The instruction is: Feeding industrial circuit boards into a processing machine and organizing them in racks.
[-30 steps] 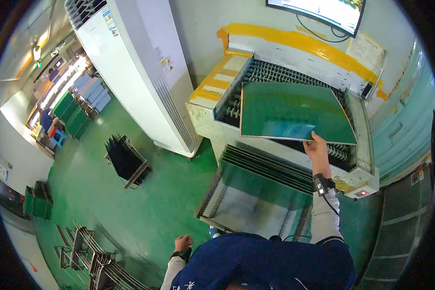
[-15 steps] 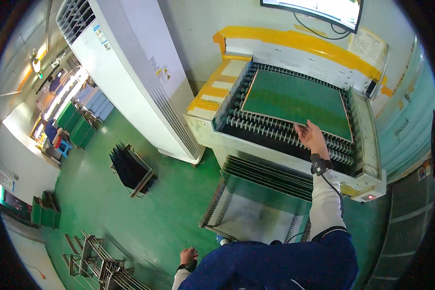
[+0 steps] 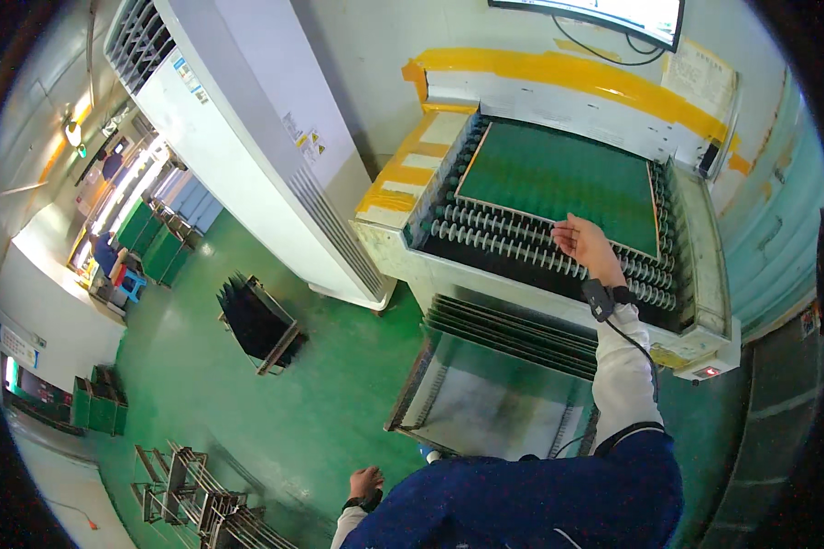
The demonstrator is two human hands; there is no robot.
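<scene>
Right arm reaching forward and up from my body, elbow near straight, wrist a little bent. Right hand [image 3: 586, 249] over the front rollers [image 3: 504, 240], near the front edge of the green board [image 3: 563, 183]; fingers loosely curled, nothing in them, the board let go. Whether a fingertip grazes its edge, I can't tell. Board lies flat on the rollers inside the white machine [image 3: 707, 252], its front right edge partly behind my hand.

Left hand [image 3: 366, 482] low by my side, well apart from the machine, fingers bent in; can't tell if fully clenched. Most of that forearm hidden by my blue top [image 3: 540, 499], which also covers the near end of the rack [image 3: 414, 380]. Screen [image 3: 613, 13] cut off above; people at far left too small to read.
</scene>
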